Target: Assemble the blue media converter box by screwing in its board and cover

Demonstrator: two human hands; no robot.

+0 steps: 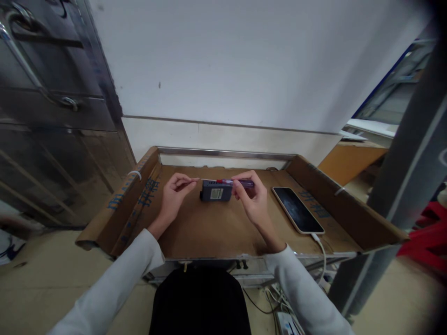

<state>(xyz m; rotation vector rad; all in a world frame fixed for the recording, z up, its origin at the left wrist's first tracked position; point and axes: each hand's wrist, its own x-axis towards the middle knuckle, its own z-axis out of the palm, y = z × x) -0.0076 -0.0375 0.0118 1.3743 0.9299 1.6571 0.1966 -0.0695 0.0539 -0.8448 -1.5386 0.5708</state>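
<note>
A screwdriver [227, 181] with a purple and red handle lies sideways in my right hand [254, 194], its thin shaft pointing left. Opposite it, my left hand [178, 191] pinches thumb and forefinger together right at the shaft's tip. Whatever those fingertips hold is too small to make out. Just below and behind the screwdriver, a small dark box-shaped device [215, 191] stands on the cardboard, with vent slots along its top and a pale label on its front. The right fingers hide part of its right end.
Cardboard [209, 232] with raised sides lines the bench. A phone [298, 210] lies to the right, its white cable [323, 256] running over the front edge. Behind is a white wall [223, 70]; a metal door [52, 116] stands left, a grey post [391, 186] right.
</note>
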